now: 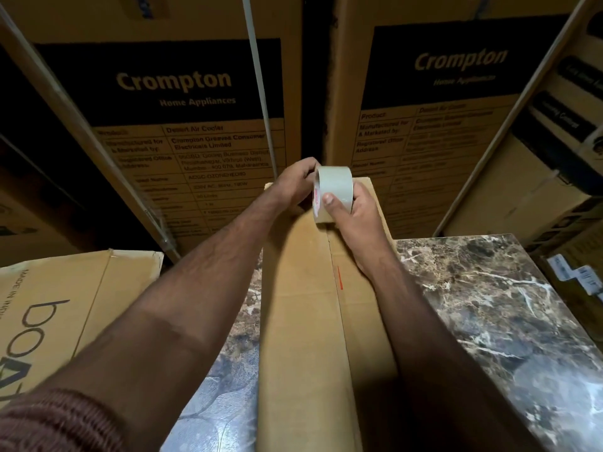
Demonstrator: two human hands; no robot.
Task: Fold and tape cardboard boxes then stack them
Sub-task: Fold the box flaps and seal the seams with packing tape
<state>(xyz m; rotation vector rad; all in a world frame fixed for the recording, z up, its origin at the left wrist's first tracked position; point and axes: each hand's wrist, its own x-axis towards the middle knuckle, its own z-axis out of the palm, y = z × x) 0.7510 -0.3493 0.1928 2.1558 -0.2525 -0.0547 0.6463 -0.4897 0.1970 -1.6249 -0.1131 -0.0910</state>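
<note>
A long brown cardboard box (300, 321) lies lengthwise on the marble top, its two top flaps meeting along a centre seam with a short red mark. At the box's far end stands a roll of pale tape (332, 187), held upright over the seam. My right hand (350, 220) grips the roll from the near right side, thumb across its front. My left hand (295, 184) holds the roll's left side, fingers curled round its far edge. Whether any tape is stuck to the box is hidden by my hands.
A brown-veined marble tabletop (489, 308) carries the box. At the left lies a flat carton printed "boAt" (55, 314). Tall "Crompton" cartons (182, 102) rise right behind the box, with more cartons (561, 151) stacked at the right.
</note>
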